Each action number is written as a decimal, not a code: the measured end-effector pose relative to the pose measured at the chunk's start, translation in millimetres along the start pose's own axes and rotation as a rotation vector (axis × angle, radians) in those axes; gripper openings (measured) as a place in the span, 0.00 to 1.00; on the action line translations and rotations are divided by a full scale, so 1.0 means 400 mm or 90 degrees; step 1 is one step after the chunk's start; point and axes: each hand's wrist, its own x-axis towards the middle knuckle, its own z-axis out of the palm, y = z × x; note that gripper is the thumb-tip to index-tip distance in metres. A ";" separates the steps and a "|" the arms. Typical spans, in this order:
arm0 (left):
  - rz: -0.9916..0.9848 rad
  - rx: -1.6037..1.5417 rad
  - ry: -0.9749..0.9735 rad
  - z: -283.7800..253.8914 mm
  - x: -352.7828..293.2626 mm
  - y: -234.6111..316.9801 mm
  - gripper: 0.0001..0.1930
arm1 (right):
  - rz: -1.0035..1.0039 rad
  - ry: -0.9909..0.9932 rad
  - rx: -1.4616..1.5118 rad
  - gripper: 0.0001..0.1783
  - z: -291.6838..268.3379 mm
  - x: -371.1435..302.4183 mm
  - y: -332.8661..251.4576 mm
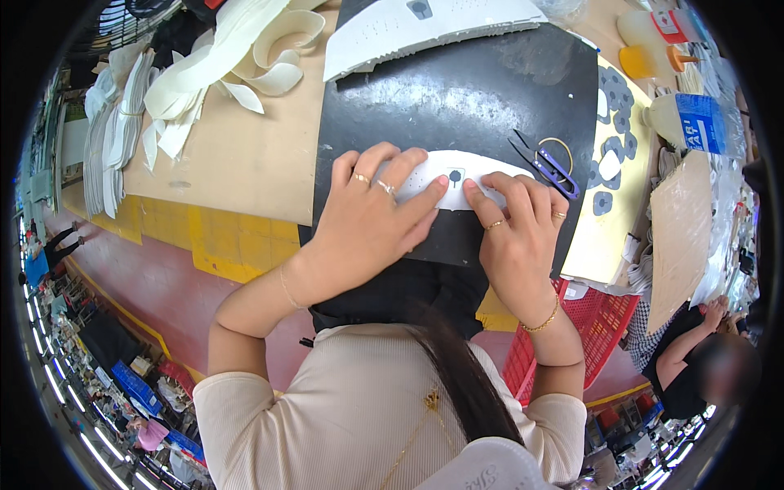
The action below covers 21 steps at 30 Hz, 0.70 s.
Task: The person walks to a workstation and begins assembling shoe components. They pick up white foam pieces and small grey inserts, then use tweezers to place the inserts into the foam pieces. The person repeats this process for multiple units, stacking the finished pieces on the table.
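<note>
A white perforated shoe-upper piece (454, 181) with a small grey patch at its middle lies flat on a black mat (457, 98). My left hand (367, 216) presses down on its left part, fingers spread flat. My right hand (514, 224) presses its right end, the index fingertip beside the grey patch. Neither hand grips anything. Thread snips with purple handles (549, 167) lie on the mat just right of my right hand, next to a thin ring.
A stack of white perforated pieces (425, 28) lies at the mat's far edge. White curved strips (220, 57) are heaped far left. A yellow sheet of grey patches (612, 163), glue bottles (682, 118), cardboard (682, 237) and a red crate (588, 327) are at right. Another person (694, 351) sits lower right.
</note>
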 end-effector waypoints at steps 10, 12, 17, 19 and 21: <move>-0.255 -0.181 -0.010 -0.033 0.055 0.021 0.18 | 0.304 0.067 -0.014 0.18 -0.072 0.021 0.111; -0.264 -0.219 0.018 -0.036 0.057 0.016 0.11 | 0.336 0.037 0.037 0.16 -0.068 0.015 0.114; -0.332 -0.284 -0.013 -0.097 0.033 -0.072 0.13 | 0.427 0.053 0.126 0.12 -0.048 0.012 0.137; -0.344 -0.200 0.057 -0.111 0.024 -0.101 0.16 | 0.434 0.061 0.068 0.14 -0.048 0.019 0.141; -0.306 -0.122 0.110 -0.141 0.034 -0.104 0.20 | 0.414 0.114 -0.008 0.15 -0.056 0.033 0.125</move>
